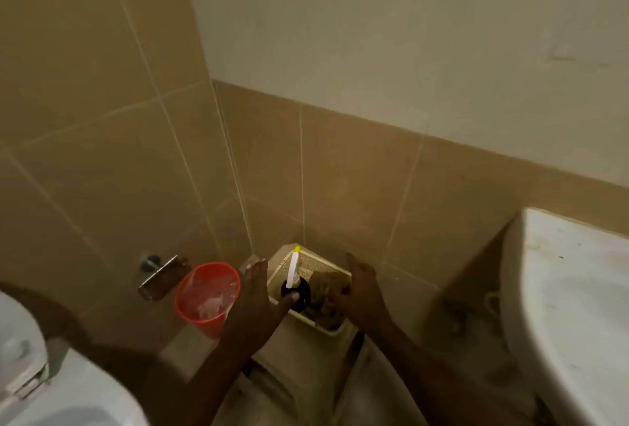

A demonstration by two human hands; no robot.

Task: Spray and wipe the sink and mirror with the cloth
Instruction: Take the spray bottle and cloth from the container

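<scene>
glossy wall tiles point(102, 160), translucent plastic bucket point(204, 293)

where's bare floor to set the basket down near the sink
Free: the floor strip between the cream basket and the sink, below the right hand. Crowded: the corner, where the red bin sits beside the basket, holding spray bottle and cloth.

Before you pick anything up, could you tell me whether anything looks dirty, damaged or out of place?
The sink on the right has dark specks and grime on its rim. The spray bottle stands upright in the basket; nothing looks spilled.
</scene>
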